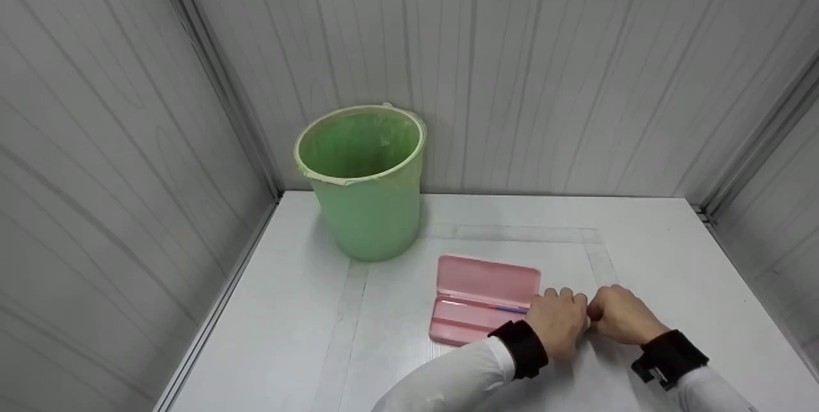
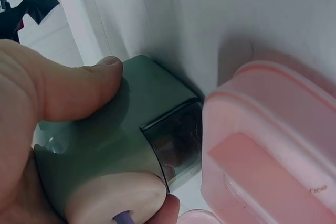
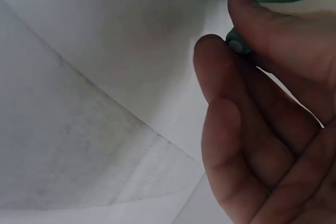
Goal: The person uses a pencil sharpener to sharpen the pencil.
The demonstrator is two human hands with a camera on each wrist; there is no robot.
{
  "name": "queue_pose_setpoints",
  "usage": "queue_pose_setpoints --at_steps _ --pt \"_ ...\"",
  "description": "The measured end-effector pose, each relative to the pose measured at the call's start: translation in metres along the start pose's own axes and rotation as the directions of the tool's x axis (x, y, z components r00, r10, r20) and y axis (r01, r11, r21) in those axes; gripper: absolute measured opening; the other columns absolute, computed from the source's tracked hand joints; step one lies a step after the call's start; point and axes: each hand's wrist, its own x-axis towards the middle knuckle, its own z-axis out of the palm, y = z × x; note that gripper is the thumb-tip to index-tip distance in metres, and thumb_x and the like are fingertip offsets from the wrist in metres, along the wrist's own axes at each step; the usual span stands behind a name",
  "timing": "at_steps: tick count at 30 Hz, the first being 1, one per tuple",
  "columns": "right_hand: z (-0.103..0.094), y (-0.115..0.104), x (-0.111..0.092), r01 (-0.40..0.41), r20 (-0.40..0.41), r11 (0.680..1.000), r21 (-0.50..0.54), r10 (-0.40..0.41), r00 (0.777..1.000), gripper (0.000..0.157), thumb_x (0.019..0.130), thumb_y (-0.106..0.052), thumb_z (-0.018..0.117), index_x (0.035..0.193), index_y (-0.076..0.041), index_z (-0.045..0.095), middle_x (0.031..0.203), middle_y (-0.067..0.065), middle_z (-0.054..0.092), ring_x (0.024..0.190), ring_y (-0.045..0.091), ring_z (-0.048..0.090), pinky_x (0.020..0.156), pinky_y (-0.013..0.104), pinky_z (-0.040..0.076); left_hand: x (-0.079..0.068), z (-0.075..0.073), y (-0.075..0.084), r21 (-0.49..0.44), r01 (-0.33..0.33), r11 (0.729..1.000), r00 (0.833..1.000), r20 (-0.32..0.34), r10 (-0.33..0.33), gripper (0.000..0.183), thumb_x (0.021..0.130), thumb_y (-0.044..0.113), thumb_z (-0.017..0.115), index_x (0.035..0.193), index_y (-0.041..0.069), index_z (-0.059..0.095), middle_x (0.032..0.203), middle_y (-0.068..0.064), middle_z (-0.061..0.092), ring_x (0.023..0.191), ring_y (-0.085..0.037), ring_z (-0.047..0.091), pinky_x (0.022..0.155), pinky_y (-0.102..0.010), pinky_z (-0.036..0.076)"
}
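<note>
My left hand (image 1: 558,322) grips a dark green pencil sharpener (image 2: 121,129) with a beige round front and a dark see-through window. A purple pencil (image 2: 124,217) sticks out of the hole in that front. On the other side, my right hand (image 1: 622,315) pinches the small green crank knob (image 3: 236,45) between thumb and forefinger. Beside the left hand lies an open pink pencil case (image 1: 489,279), its lid folded back. A thin blue and red pencil (image 1: 505,308) rests in it. In the head view the hands hide the sharpener.
A tall green bucket (image 1: 377,220) stands at the back left of the white table (image 1: 281,322). Strips of clear tape (image 1: 512,233) mark a rectangle on the tabletop. Grey panel walls (image 1: 512,79) enclose the back and both sides.
</note>
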Motion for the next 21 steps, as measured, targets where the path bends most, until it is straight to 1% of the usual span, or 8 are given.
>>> queue_pose_setpoints --at_steps 3,8,13,17,21 --pt "0.002 0.001 -0.002 0.000 0.020 1.000 0.022 0.000 1.000 0.023 0.074 -0.015 0.099 0.061 -0.022 0.081 0.052 -0.016 0.059 0.052 0.000 0.039 0.053 0.022 0.032 0.001 0.001 0.000 -0.007 0.005 1.000 1.000 -0.002 -0.005 0.026 0.114 0.053 0.050 0.108 0.030 0.060 0.093 0.012 0.062 0.078 -0.007 0.060 0.059 -0.025 0.050" --pt "0.002 -0.002 -0.007 -0.005 0.049 0.999 0.049 0.002 0.999 0.017 0.073 -0.009 0.097 0.069 -0.021 0.086 0.056 -0.014 0.069 0.052 -0.001 0.043 0.052 0.022 0.036 0.002 0.001 0.001 -0.008 0.006 1.000 1.000 0.002 -0.006 0.026 0.113 0.054 0.052 0.107 0.030 0.060 0.094 0.013 0.063 0.079 -0.007 0.061 0.059 -0.025 0.051" --pt "0.003 -0.008 -0.014 -0.018 0.077 0.997 0.076 0.012 0.997 0.019 0.072 -0.004 0.094 0.068 -0.021 0.085 0.055 -0.012 0.071 0.051 -0.001 0.044 0.051 0.022 0.035 0.001 0.000 0.002 -0.007 0.002 1.000 1.000 0.012 -0.002 0.026 0.113 0.054 0.053 0.106 0.030 0.060 0.094 0.013 0.063 0.078 -0.007 0.060 0.058 -0.025 0.050" --pt "0.003 -0.013 -0.017 -0.018 0.083 0.996 0.089 0.011 0.996 0.019 0.073 -0.004 0.093 0.068 -0.020 0.086 0.056 -0.010 0.072 0.049 -0.002 0.045 0.050 0.022 0.036 0.001 -0.001 0.001 -0.023 0.016 1.000 1.000 0.022 -0.015 0.026 0.106 0.056 0.065 0.107 0.030 0.060 0.096 0.013 0.065 0.081 -0.007 0.062 0.060 -0.025 0.051" --pt "0.001 -0.015 -0.019 0.004 0.092 0.997 0.083 -0.012 0.996 0.020 0.073 -0.006 0.093 0.062 -0.018 0.081 0.052 -0.011 0.066 0.048 -0.005 0.041 0.049 0.021 0.034 0.001 -0.002 0.001 -0.031 0.022 0.999 1.000 0.023 -0.021 0.035 0.096 0.058 0.076 0.109 0.030 0.060 0.097 0.012 0.065 0.083 -0.008 0.063 0.062 -0.025 0.051"
